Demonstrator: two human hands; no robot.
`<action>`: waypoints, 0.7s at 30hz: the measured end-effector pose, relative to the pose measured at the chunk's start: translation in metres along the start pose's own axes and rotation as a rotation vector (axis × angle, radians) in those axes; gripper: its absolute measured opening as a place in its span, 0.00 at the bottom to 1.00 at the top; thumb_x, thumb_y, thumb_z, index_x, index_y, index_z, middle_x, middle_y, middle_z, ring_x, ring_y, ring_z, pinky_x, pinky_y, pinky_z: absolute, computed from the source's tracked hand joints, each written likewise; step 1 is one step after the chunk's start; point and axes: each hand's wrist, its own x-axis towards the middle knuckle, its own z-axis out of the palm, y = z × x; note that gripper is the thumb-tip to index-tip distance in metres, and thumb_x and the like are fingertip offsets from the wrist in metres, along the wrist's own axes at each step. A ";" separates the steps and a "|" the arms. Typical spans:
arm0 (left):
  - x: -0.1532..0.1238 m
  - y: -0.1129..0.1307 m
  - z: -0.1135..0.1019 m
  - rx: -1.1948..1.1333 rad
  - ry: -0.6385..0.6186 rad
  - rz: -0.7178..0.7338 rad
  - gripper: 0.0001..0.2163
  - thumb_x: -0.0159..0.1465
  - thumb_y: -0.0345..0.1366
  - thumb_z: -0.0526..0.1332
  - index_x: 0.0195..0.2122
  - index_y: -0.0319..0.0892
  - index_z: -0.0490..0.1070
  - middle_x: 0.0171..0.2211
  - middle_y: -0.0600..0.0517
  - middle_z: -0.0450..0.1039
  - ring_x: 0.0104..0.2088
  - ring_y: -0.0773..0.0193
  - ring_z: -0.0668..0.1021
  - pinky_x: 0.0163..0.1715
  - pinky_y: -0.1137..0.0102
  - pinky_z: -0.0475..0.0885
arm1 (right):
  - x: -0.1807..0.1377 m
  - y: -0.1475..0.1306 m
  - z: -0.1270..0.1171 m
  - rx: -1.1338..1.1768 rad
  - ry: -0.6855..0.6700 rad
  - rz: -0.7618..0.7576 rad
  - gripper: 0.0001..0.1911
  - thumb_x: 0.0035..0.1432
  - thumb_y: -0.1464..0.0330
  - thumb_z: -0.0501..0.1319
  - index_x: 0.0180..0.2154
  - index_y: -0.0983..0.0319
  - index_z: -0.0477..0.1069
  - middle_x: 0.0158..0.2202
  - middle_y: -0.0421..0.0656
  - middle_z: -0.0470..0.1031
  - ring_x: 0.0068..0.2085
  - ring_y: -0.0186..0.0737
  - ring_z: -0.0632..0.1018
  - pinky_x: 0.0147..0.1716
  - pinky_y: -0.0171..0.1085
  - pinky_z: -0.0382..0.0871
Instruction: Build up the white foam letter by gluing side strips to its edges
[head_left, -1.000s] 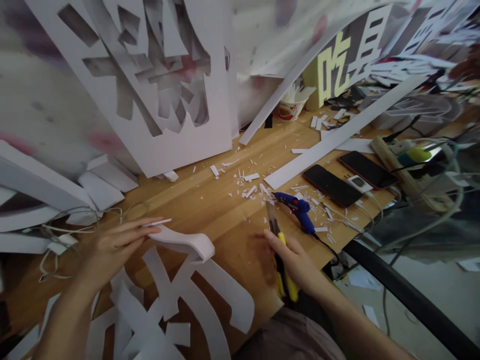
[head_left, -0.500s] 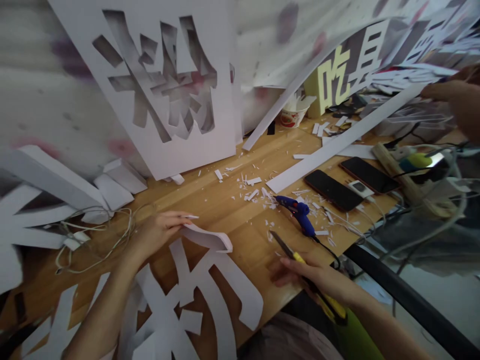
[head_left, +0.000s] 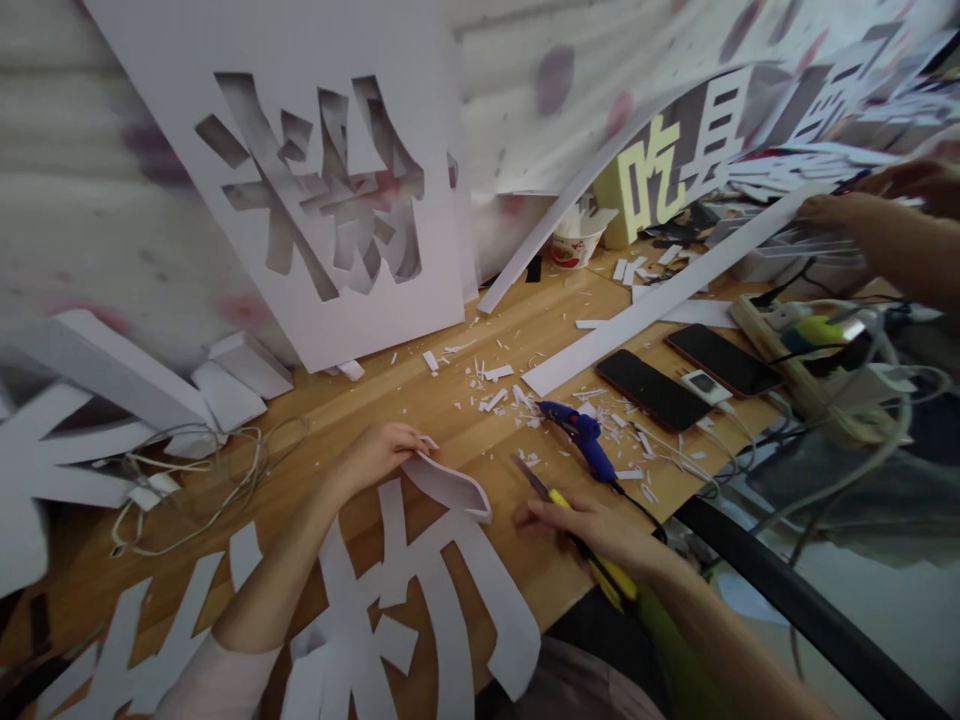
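Note:
My left hand [head_left: 379,452] is closed, pinching the upper end of a curved white foam strip [head_left: 450,484] that stands on edge along a large white cut-out character [head_left: 442,590] lying on the wooden table [head_left: 420,410]. My right hand [head_left: 600,528] grips a yellow utility knife [head_left: 574,535], its blade pointing up-left towards the strip. A blue glue gun [head_left: 581,437] lies just beyond the knife tip, among white scraps.
A white board with a cut-out character [head_left: 330,190] leans at the back. Two dark phones [head_left: 679,375] and a long white strip [head_left: 660,295] lie right of centre. Another person's hand [head_left: 862,215] reaches in at the far right. Loose cord [head_left: 195,490] lies at left.
My left hand has closed from outstretched fingers to a pinch on the strip. My right hand turned the knife flatter and moved it left. Another person's hand entered at far right.

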 end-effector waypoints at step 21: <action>0.033 -0.005 0.038 -0.172 0.285 -0.230 0.13 0.66 0.32 0.54 0.46 0.43 0.77 0.48 0.46 0.80 0.46 0.59 0.81 0.48 0.61 0.74 | 0.012 0.001 0.022 -0.331 0.210 -0.051 0.22 0.61 0.49 0.50 0.27 0.58 0.64 0.20 0.38 0.68 0.25 0.40 0.72 0.26 0.37 0.62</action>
